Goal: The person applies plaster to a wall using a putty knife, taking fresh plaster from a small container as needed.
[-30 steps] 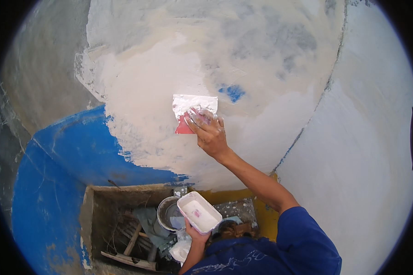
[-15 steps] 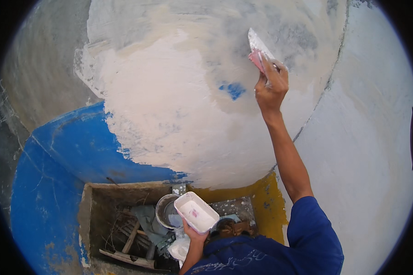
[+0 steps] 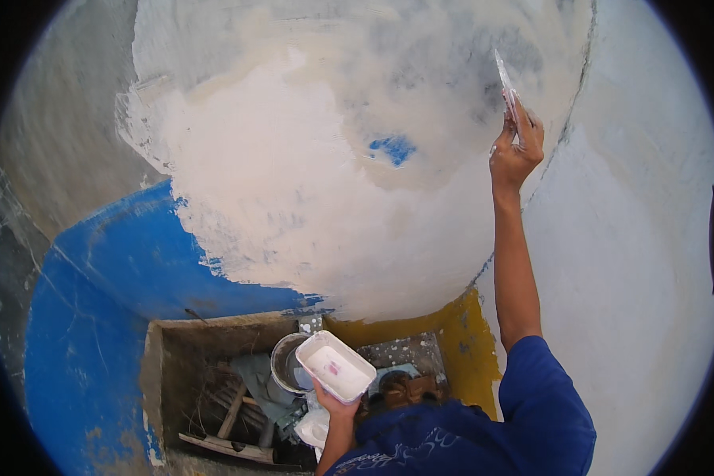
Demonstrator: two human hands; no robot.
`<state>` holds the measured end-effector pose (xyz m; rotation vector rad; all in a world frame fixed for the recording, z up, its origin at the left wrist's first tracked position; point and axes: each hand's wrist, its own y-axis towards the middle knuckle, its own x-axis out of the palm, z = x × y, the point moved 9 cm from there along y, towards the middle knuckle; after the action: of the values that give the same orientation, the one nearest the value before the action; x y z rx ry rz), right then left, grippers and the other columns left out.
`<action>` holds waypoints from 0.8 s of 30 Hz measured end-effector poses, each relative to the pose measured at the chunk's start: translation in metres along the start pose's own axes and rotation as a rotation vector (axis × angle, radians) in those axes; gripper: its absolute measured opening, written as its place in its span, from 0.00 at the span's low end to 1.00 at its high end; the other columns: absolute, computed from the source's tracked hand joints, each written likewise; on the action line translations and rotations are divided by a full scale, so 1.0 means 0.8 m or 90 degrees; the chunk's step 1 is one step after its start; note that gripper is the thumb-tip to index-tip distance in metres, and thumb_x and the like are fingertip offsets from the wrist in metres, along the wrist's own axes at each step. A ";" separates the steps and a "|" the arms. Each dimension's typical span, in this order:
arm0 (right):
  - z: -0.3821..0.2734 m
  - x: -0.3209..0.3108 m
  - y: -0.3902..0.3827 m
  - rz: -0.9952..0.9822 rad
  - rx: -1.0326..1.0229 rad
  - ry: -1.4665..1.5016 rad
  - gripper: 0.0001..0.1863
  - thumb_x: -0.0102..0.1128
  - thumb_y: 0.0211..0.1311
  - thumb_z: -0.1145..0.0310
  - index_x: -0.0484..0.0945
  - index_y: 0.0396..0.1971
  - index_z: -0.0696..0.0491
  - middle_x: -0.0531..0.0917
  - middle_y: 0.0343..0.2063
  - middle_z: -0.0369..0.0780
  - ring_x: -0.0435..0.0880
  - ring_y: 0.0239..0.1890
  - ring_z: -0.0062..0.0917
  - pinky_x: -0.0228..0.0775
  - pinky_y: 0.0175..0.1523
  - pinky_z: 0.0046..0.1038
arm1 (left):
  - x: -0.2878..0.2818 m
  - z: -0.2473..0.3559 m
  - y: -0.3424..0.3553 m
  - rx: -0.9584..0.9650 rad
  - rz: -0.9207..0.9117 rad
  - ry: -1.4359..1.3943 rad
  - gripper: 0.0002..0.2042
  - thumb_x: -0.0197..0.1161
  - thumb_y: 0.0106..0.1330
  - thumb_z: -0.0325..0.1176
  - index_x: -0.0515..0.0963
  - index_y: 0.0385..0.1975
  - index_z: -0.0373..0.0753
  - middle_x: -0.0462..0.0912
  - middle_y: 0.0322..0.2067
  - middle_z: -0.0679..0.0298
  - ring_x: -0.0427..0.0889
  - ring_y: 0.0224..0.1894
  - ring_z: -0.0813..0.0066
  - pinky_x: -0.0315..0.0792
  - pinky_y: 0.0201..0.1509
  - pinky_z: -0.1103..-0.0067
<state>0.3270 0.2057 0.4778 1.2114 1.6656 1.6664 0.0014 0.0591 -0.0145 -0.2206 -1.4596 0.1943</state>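
My right hand is raised at the upper right, its fingers closed round a putty knife smeared with white. The blade stands nearly edge-on, pointing up beside the wall, which carries cream filler over grey and blue. Whether the blade touches the surface I cannot tell. Low in the middle, my left hand grips a rectangular white tub from below. Whitish paste with a pinkish spot lies inside it. A small bare blue patch shows in the filler, left of the knife.
Below the wall is a concrete recess with sticks, a grey-green cloth, a round bucket and a white plastic bag. Blue paint covers the lower left wall, yellow paint the recess's right. A crack runs down the right.
My right hand has moved right with the putty knife, and the blade has turned from showing its face to nearly edge-on. My left hand still holds the tub in about the same place.
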 end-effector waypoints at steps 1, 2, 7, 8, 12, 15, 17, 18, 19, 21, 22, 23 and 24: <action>0.009 0.003 -0.008 -0.013 -0.007 -0.015 0.29 0.56 0.47 0.91 0.81 0.50 0.52 0.85 0.37 0.40 0.78 0.43 0.32 0.72 0.46 0.30 | 0.004 -0.001 -0.001 0.007 0.001 0.009 0.31 0.47 0.67 0.58 0.62 0.65 0.47 0.71 0.60 0.61 0.72 0.60 0.54 0.65 0.62 0.51; 0.018 0.005 -0.017 -0.027 -0.013 -0.032 0.30 0.56 0.46 0.91 0.81 0.50 0.52 0.85 0.37 0.39 0.78 0.44 0.32 0.72 0.46 0.30 | 0.005 -0.005 -0.004 0.002 0.001 0.009 0.31 0.47 0.67 0.58 0.62 0.65 0.47 0.71 0.60 0.61 0.72 0.60 0.54 0.65 0.62 0.51; -0.094 0.042 -0.141 -0.262 -0.081 0.066 0.29 0.55 0.37 0.91 0.83 0.45 0.54 0.85 0.37 0.42 0.80 0.44 0.38 0.72 0.50 0.33 | -0.003 -0.015 0.001 -0.011 0.015 0.027 0.31 0.48 0.66 0.58 0.63 0.64 0.46 0.71 0.59 0.61 0.72 0.60 0.54 0.65 0.62 0.51; -0.102 0.048 -0.157 -0.310 -0.089 0.105 0.29 0.55 0.37 0.91 0.83 0.44 0.55 0.85 0.36 0.42 0.80 0.43 0.38 0.72 0.49 0.33 | -0.003 -0.018 0.004 -0.014 0.014 0.030 0.31 0.48 0.66 0.58 0.63 0.64 0.46 0.71 0.59 0.61 0.72 0.60 0.54 0.65 0.62 0.51; -0.061 0.012 -0.116 -0.159 -0.059 0.097 0.28 0.55 0.37 0.92 0.83 0.43 0.56 0.85 0.35 0.44 0.80 0.42 0.38 0.72 0.49 0.34 | 0.005 -0.027 0.011 -0.042 0.000 0.021 0.31 0.48 0.66 0.58 0.63 0.64 0.46 0.71 0.59 0.61 0.71 0.60 0.52 0.65 0.62 0.50; 0.028 -0.026 -0.053 -0.018 0.008 0.000 0.25 0.56 0.46 0.93 0.82 0.45 0.58 0.84 0.36 0.44 0.79 0.41 0.33 0.73 0.46 0.26 | 0.006 -0.030 0.013 -0.031 -0.001 0.017 0.31 0.48 0.67 0.58 0.63 0.64 0.46 0.71 0.59 0.60 0.71 0.60 0.51 0.65 0.62 0.49; 0.066 -0.047 -0.029 0.016 -0.005 -0.071 0.27 0.57 0.46 0.90 0.82 0.48 0.54 0.84 0.41 0.41 0.78 0.42 0.33 0.72 0.46 0.30 | 0.008 -0.032 0.013 -0.023 -0.008 0.016 0.31 0.47 0.67 0.58 0.62 0.65 0.46 0.71 0.59 0.60 0.71 0.60 0.52 0.65 0.62 0.50; 0.070 -0.047 -0.034 0.015 -0.006 -0.073 0.27 0.57 0.46 0.90 0.82 0.48 0.54 0.84 0.41 0.41 0.78 0.42 0.33 0.72 0.46 0.30 | 0.009 -0.031 0.010 -0.012 -0.008 0.017 0.31 0.47 0.67 0.58 0.62 0.65 0.46 0.71 0.60 0.60 0.71 0.60 0.52 0.65 0.62 0.49; 0.073 -0.043 -0.043 -0.004 0.001 -0.067 0.25 0.57 0.47 0.91 0.82 0.48 0.55 0.84 0.39 0.41 0.79 0.41 0.32 0.73 0.46 0.28 | 0.010 -0.031 0.009 -0.001 -0.008 0.020 0.31 0.47 0.67 0.59 0.62 0.65 0.46 0.71 0.60 0.60 0.71 0.60 0.52 0.65 0.62 0.49; 0.052 -0.031 -0.071 -0.050 0.019 -0.041 0.25 0.56 0.46 0.91 0.82 0.46 0.57 0.85 0.38 0.42 0.80 0.42 0.33 0.74 0.47 0.28 | 0.006 -0.035 0.008 -0.006 -0.013 0.030 0.32 0.47 0.67 0.59 0.62 0.65 0.46 0.70 0.60 0.60 0.71 0.60 0.52 0.65 0.62 0.49; 0.025 -0.021 -0.090 -0.098 -0.031 -0.014 0.28 0.55 0.40 0.91 0.83 0.45 0.56 0.85 0.39 0.44 0.80 0.43 0.37 0.73 0.48 0.32 | 0.005 -0.037 0.006 -0.012 -0.019 0.041 0.32 0.46 0.67 0.59 0.62 0.65 0.46 0.70 0.60 0.61 0.71 0.60 0.52 0.65 0.62 0.49; 0.004 -0.011 -0.115 -0.151 -0.053 0.019 0.30 0.53 0.35 0.90 0.83 0.44 0.54 0.85 0.38 0.44 0.80 0.44 0.39 0.73 0.49 0.34 | 0.001 -0.038 0.006 -0.014 -0.018 0.044 0.32 0.46 0.67 0.59 0.62 0.65 0.46 0.70 0.60 0.61 0.71 0.60 0.52 0.65 0.62 0.49; -0.015 -0.003 -0.138 -0.218 -0.062 0.048 0.31 0.53 0.33 0.89 0.84 0.43 0.54 0.86 0.37 0.43 0.81 0.45 0.38 0.73 0.49 0.34 | -0.002 -0.042 0.007 -0.025 -0.013 0.047 0.32 0.46 0.67 0.59 0.62 0.65 0.46 0.70 0.60 0.61 0.71 0.60 0.52 0.65 0.62 0.50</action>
<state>0.2911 0.2128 0.3728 0.7747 1.7022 1.5716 0.0345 0.0633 -0.0205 -0.2430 -1.3920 0.1396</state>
